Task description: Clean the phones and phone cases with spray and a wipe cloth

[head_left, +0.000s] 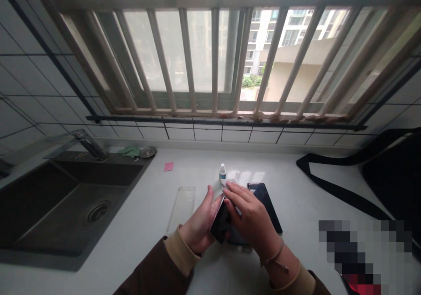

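Observation:
My left hand (199,224) grips a dark phone (219,224) by its edge, tilted up over the white counter (138,224). My right hand (251,218) lies across the phone's screen, fingers pressed on a small white cloth (229,184) at its top end. A second dark phone (267,200) lies flat on the counter just right of my hands. A clear phone case (183,207) lies to the left. A small white bottle with a blue label (222,171) stands just beyond my fingers.
A dark sink (59,207) with a tap (88,143) fills the left side. A pink note (169,167) and a green rag (130,151) lie near it. A black bag with a strap (388,172) sits at the right. A barred window runs behind.

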`<state>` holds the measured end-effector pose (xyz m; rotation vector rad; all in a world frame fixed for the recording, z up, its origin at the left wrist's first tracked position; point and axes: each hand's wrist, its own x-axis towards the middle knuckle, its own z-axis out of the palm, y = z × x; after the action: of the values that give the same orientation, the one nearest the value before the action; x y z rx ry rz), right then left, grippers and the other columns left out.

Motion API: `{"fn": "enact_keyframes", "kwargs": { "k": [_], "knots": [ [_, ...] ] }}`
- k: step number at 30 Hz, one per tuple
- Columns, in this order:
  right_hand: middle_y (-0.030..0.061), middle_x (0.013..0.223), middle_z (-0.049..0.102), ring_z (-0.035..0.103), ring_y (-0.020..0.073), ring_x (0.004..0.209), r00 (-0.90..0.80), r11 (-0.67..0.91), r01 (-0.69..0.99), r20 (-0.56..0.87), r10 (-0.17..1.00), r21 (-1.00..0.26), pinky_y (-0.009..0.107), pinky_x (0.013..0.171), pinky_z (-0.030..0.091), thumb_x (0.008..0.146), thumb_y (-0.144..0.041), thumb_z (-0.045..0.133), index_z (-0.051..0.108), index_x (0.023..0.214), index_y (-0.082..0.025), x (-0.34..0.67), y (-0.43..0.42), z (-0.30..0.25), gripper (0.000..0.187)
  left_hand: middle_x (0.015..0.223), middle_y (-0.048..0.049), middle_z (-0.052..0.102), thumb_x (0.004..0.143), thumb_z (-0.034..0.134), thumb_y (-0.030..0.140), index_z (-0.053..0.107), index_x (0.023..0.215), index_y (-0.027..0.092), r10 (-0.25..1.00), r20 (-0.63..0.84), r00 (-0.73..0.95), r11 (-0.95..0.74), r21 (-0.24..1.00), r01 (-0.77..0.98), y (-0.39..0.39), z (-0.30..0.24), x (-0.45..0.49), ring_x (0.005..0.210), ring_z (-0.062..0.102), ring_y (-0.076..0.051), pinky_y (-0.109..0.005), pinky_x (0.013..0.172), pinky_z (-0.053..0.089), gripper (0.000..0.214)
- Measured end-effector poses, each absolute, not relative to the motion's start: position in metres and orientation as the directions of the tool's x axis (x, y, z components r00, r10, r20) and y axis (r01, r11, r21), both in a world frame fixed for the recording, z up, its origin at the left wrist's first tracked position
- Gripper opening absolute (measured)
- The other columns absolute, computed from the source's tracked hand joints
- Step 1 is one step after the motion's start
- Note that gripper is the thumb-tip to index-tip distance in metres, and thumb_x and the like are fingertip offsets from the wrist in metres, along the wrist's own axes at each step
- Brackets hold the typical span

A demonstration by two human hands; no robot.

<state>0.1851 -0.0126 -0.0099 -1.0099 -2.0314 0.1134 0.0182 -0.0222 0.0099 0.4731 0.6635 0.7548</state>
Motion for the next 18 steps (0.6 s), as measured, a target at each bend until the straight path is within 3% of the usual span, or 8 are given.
{"fn": "enact_keyframes", "kwargs": {
  "k": [4, 8, 11, 18],
  "knots": [
    [0.0112, 0.137, 0.073, 0.063, 0.0280, 0.135, -0.431, 0.772, 0.531, 0.672, 0.602, -0.350, 0.047, 0.113, 0.056, 0.102, -0.018, 0.060, 0.073, 0.130, -0.017, 0.184, -0.017, -0.004, 0.030, 0.094, -0.0090, 0.072, 0.098, 0.043, 0.076, 0.056, 0.148, 0.018, 0.756, -0.403, 0.516, 0.652, 0.531, -0.540, -0.020, 0.007, 0.018, 0.066, 0.068, -0.019, -0.027, 0.053, 0.053, 0.077],
    [0.0077, 0.133, 0.075, 0.066, 0.0281, 0.130, -0.508, 0.837, 0.446, 0.681, 0.528, -0.317, 0.050, 0.113, 0.055, 0.100, -0.024, 0.067, 0.072, 0.129, -0.022, 0.181, -0.024, 0.002, 0.030, 0.098, -0.0156, 0.074, 0.103, 0.039, 0.068, 0.065, 0.134, 0.008, 0.790, -0.356, 0.498, 0.612, 0.410, -0.677, -0.020, 0.015, 0.021, 0.085, 0.075, -0.024, -0.031, 0.075, 0.060, 0.072],
    [0.0068, 0.129, 0.077, 0.067, 0.0276, 0.129, -0.544, 0.866, 0.402, 0.683, 0.487, -0.297, 0.050, 0.116, 0.052, 0.097, -0.026, 0.071, 0.073, 0.126, -0.023, 0.180, -0.028, 0.005, 0.029, 0.099, -0.0176, 0.076, 0.102, 0.041, 0.069, 0.068, 0.130, 0.008, 0.815, -0.348, 0.463, 0.574, 0.389, -0.720, -0.021, 0.021, 0.023, 0.095, 0.076, -0.028, -0.036, 0.086, 0.061, 0.073],
    [0.0117, 0.137, 0.072, 0.059, 0.0299, 0.138, -0.444, 0.800, 0.525, 0.707, 0.550, -0.292, 0.054, 0.118, 0.049, 0.101, -0.020, 0.064, 0.070, 0.128, -0.019, 0.179, -0.023, 0.002, 0.028, 0.118, -0.0196, 0.075, 0.103, 0.044, 0.066, 0.063, 0.142, 0.010, 0.826, -0.277, 0.491, 0.564, 0.389, -0.729, -0.025, 0.021, 0.023, 0.119, 0.071, -0.032, -0.043, 0.108, 0.053, 0.070]
  ]
}}
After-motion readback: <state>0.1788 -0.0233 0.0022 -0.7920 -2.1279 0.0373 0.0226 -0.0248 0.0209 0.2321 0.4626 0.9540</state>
